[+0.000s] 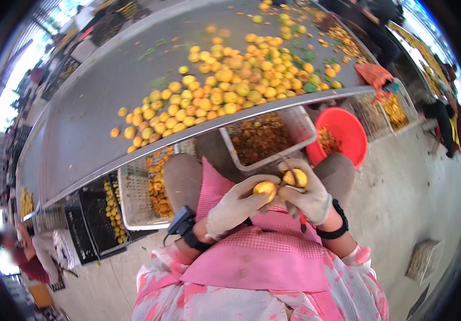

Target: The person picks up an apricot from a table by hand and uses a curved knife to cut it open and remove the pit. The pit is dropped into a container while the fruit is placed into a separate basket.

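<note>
Both my hands wear pale gloves and meet close together above my lap. In my left hand (pixel 239 206) is a smooth, shiny yellow apricot (pixel 265 191), gripped between thumb and fingers. My right hand (pixel 314 197) closes around a second yellow apricot (pixel 295 177) and a small knife with a red handle (pixel 303 220). The handle sticks out below the palm, and metal shows against the underside of the fruit. A thin dark strip curves across the top of that apricot. Beyond the hands, a large pile of whole apricots (pixel 225 91) lies on the metal table (pixel 96 101).
Under the table edge stand a white crate (pixel 305 140) of brownish scraps, a red basin (pixel 353 136) with orange pieces, and another white crate (pixel 134 206) holding cut fruit. Black crates (pixel 88 222) sit at left. An orange cloth (pixel 374 75) hangs at the table corner. Other people sit nearby.
</note>
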`<state>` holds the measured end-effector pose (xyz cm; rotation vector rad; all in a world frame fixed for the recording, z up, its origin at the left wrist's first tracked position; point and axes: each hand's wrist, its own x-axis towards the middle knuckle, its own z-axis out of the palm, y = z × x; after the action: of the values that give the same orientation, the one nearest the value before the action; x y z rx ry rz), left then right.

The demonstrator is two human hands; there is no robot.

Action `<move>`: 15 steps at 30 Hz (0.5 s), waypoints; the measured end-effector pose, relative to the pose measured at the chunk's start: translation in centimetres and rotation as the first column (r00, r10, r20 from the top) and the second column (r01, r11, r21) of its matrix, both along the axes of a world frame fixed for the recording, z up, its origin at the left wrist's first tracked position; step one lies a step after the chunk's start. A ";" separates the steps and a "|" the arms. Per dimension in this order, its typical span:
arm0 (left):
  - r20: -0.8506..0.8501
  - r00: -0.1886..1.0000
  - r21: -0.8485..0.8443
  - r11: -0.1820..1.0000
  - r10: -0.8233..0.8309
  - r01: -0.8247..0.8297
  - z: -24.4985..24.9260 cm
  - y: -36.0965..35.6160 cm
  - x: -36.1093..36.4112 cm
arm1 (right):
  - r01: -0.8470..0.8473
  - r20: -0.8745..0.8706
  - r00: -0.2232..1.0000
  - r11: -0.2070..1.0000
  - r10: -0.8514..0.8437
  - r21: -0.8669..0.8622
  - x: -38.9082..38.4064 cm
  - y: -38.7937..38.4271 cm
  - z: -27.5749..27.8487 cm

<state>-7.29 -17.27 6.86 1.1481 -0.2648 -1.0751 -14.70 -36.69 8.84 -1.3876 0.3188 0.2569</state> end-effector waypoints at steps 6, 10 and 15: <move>0.110 0.994 -0.089 0.996 0.021 -0.011 -1.1 0.0 0.3 | -0.156 -0.001 0.987 0.975 0.159 0.156 0.2 0.8 -0.2; 0.004 1.000 -0.042 0.999 -0.007 0.007 -0.3 1.0 0.2 | -0.318 0.030 0.947 0.920 0.320 0.228 0.7 1.1 -0.5; 0.229 0.929 0.059 0.948 0.292 -0.312 -1.5 3.6 0.6 | -0.248 0.007 0.968 0.957 0.250 0.149 1.6 2.4 1.4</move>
<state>-6.66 -13.64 5.34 1.3454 -0.2007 -0.6952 -13.13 -34.30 10.23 -1.2778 0.1303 0.4878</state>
